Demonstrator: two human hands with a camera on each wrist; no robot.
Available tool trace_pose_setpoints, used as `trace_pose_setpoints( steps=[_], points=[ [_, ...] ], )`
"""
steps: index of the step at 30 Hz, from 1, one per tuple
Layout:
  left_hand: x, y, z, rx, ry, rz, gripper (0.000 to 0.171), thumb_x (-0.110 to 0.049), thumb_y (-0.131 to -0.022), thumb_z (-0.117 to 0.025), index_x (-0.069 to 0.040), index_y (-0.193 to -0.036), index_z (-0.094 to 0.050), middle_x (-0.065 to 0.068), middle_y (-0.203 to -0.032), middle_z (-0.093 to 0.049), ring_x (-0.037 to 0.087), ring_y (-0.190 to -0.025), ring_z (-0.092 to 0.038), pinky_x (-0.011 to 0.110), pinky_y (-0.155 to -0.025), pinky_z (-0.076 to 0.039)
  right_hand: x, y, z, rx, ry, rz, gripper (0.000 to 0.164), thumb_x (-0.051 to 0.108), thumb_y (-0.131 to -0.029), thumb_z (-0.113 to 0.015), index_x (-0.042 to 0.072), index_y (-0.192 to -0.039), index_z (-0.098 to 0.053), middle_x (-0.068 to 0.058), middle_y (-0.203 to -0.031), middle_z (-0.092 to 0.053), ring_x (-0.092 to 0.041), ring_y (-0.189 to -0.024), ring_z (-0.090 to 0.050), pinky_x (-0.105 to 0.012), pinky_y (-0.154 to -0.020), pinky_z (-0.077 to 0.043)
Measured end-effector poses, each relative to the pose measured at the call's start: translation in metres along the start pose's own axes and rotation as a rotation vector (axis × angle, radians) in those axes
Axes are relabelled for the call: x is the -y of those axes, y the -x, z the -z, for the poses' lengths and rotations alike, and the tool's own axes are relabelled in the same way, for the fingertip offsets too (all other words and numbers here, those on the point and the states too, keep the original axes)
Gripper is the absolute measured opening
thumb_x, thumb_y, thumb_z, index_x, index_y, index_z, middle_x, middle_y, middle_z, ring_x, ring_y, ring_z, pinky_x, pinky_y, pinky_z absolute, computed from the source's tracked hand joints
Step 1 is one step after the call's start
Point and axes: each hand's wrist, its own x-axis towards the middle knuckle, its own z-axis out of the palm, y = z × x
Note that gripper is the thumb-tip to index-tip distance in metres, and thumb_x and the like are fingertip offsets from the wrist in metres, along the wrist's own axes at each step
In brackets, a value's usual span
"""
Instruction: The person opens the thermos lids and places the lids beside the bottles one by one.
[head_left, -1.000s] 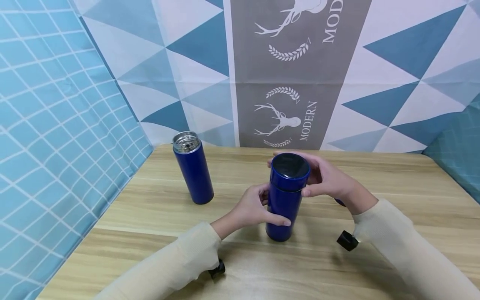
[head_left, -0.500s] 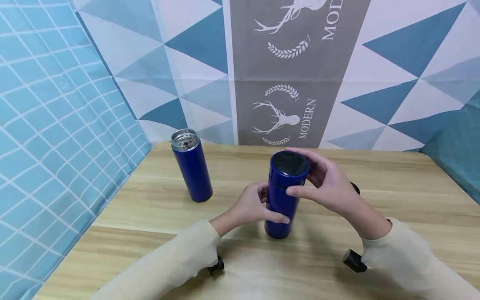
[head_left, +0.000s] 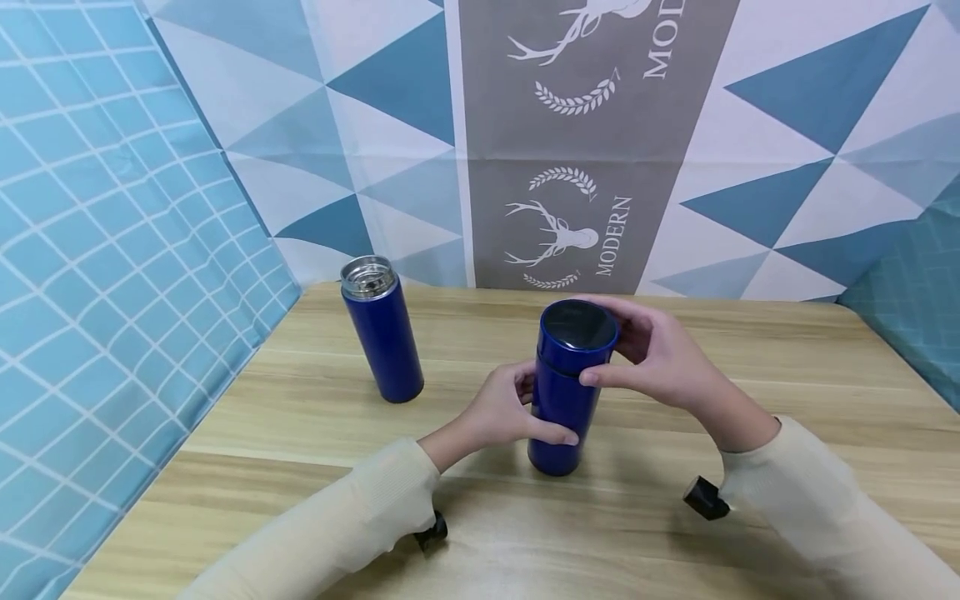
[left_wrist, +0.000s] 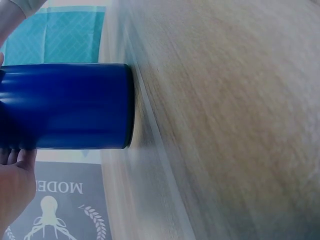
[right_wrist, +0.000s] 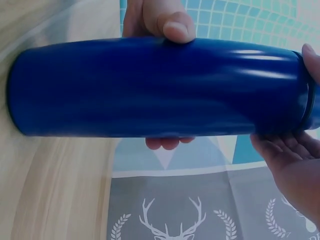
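Note:
A dark blue vacuum flask [head_left: 562,417] stands on the wooden table with a black-topped lid [head_left: 579,327] on it. Around its body the left hand [head_left: 502,408] is wrapped, the thumb across the near side. The right hand [head_left: 652,354] holds the lid from the right, its thumb at the seam below the lid and the other fingers behind. In the right wrist view both hands show on the flask [right_wrist: 150,90], left at the middle and right at the lid end. The left wrist view shows the flask's base [left_wrist: 127,105] right at the tabletop.
A second blue flask [head_left: 386,346] stands to the left, without a lid, its steel mouth facing up. The wooden table [head_left: 262,467] meets a patterned backdrop [head_left: 547,150] behind and a blue grid cloth [head_left: 112,250] at left. Black wrist devices [head_left: 707,498] hang under the sleeves.
The right hand has shifted its hold around the lid, its wrist dropping toward the near side, then rising slightly. The left hand and the flask have stayed in place.

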Motion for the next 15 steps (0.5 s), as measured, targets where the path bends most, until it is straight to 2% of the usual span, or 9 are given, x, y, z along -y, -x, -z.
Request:
trace_pose_setpoints(
  steps=[9, 15],
  points=[
    [-0.001, 0.001, 0.0, 0.003, -0.004, -0.002, 0.064, -0.012, -0.068, -0.085, -0.012, -0.126, -0.059, 0.008, -0.12, -0.068, 0.011, -0.104, -0.067, 0.033, -0.096, -0.053, -0.003, -0.004, 0.007, 0.058, 0.0, -0.005, 0.065, -0.003, -0.078, -0.075, -0.007, -0.135, -0.045, -0.009, -0.127, -0.063, -0.011, -0.112, -0.064, -0.018, -0.096, -0.05],
    [-0.001, 0.0, 0.0, -0.005, 0.007, 0.007, 0.063, -0.011, -0.067, -0.085, -0.012, -0.125, -0.059, 0.007, -0.119, -0.068, 0.01, -0.103, -0.067, 0.032, -0.096, -0.053, -0.008, -0.007, 0.011, 0.094, -0.046, 0.023, 0.067, -0.004, -0.077, -0.075, -0.013, -0.134, -0.042, -0.007, -0.125, -0.065, -0.014, -0.11, -0.065, -0.02, -0.095, -0.052]
  ],
)
